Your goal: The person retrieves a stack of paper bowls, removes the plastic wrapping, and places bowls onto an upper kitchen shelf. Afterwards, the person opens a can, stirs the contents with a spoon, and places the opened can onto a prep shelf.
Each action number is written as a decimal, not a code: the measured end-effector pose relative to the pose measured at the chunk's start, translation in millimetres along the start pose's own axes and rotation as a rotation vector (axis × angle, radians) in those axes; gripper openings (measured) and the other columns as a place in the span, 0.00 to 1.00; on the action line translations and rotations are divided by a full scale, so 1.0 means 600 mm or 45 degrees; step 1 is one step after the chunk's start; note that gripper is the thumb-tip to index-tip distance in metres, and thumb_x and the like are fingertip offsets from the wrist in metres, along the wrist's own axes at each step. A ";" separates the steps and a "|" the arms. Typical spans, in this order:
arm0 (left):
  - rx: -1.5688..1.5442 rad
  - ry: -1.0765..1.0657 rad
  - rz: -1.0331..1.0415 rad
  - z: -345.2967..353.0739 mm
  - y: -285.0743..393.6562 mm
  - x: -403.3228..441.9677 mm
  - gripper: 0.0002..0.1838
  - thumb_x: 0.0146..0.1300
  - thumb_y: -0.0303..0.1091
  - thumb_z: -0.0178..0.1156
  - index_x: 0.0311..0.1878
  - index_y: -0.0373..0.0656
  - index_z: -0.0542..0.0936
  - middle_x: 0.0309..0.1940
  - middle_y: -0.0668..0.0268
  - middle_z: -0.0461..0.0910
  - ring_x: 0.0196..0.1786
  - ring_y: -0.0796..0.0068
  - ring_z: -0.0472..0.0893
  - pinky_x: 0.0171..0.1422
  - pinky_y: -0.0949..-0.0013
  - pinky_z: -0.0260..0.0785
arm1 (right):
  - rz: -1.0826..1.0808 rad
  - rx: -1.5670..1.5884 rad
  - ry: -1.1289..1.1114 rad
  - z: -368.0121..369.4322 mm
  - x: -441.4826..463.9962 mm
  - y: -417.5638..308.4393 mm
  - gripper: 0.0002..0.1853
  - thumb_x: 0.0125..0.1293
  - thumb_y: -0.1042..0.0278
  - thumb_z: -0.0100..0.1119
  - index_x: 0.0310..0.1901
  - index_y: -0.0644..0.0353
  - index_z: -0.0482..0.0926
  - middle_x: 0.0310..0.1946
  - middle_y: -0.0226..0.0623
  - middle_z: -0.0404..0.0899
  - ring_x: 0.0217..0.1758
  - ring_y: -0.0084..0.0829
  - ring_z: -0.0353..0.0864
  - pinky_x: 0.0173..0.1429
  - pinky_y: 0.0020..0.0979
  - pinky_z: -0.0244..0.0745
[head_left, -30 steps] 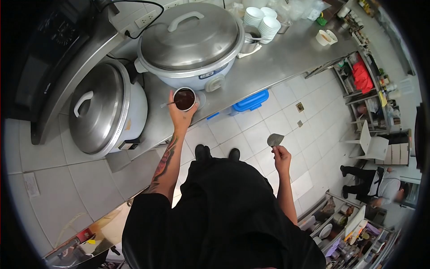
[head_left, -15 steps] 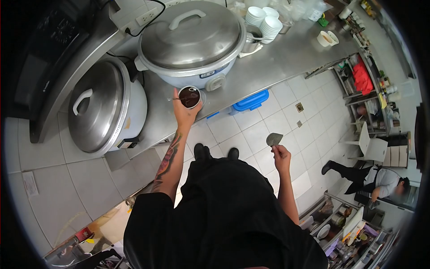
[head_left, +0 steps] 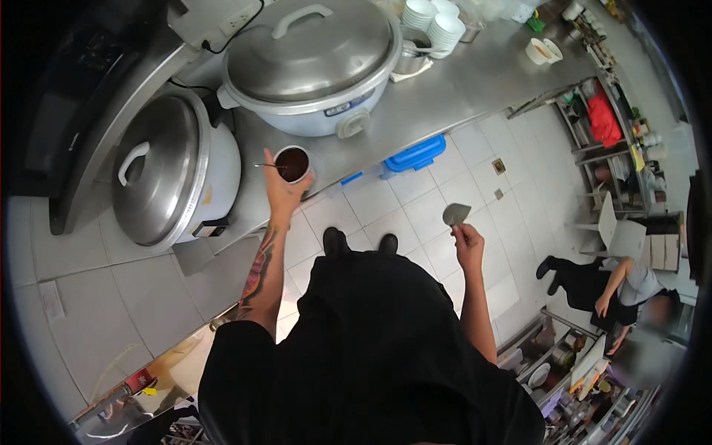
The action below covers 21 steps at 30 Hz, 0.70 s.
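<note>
My left hand [head_left: 285, 194] is wrapped round a cup of dark liquid [head_left: 292, 164] at the counter's front edge, with a thin utensil handle poking out over its left rim. Just behind the cup stands a large cooker with a steel lid [head_left: 311, 55]. A second lidded cooker [head_left: 163, 170] is to the left. Out over the floor, my right hand [head_left: 468, 241] is closed on a flat grey-green scraper-like piece [head_left: 457, 214], blade pointing away from me.
Stacked white bowls [head_left: 446, 33] and a metal pot [head_left: 409, 58] stand on the steel counter [head_left: 475, 81]. Below is a blue-lidded bin [head_left: 417, 154]. At the right are shelves [head_left: 602, 141], a white chair [head_left: 619, 230] and a co-worker [head_left: 593, 285] bending.
My left hand and the cup have shifted left, away from beside the large cooker's dial. At the right, the co-worker has turned and bent toward the lower shelves. My right hand barely differs.
</note>
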State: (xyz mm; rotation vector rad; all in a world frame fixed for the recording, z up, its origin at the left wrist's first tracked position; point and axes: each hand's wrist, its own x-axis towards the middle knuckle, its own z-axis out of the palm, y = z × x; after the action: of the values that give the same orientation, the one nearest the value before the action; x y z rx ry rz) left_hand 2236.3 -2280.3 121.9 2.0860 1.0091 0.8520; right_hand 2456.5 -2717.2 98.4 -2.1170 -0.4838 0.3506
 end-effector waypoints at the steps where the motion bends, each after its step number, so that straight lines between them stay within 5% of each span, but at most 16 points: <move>1: 0.057 0.010 0.020 -0.006 0.000 -0.001 0.68 0.45 0.41 0.84 0.81 0.25 0.49 0.70 0.38 0.68 0.70 0.46 0.73 0.76 0.58 0.65 | 0.008 0.021 0.002 -0.001 0.002 -0.002 0.07 0.73 0.70 0.66 0.39 0.65 0.86 0.29 0.34 0.84 0.29 0.22 0.77 0.36 0.27 0.72; 21: -0.078 0.117 0.004 -0.012 0.000 0.016 0.69 0.43 0.42 0.86 0.81 0.25 0.51 0.67 0.42 0.72 0.67 0.49 0.76 0.75 0.57 0.66 | -0.157 0.020 0.033 0.034 0.011 0.027 0.06 0.71 0.71 0.68 0.39 0.65 0.86 0.29 0.30 0.79 0.25 0.20 0.74 0.31 0.25 0.69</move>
State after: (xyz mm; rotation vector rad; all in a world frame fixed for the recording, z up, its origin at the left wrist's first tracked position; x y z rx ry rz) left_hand 2235.2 -2270.3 128.8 2.0132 1.0154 0.9763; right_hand 2457.0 -2707.6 73.5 -2.0629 -0.5910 0.2552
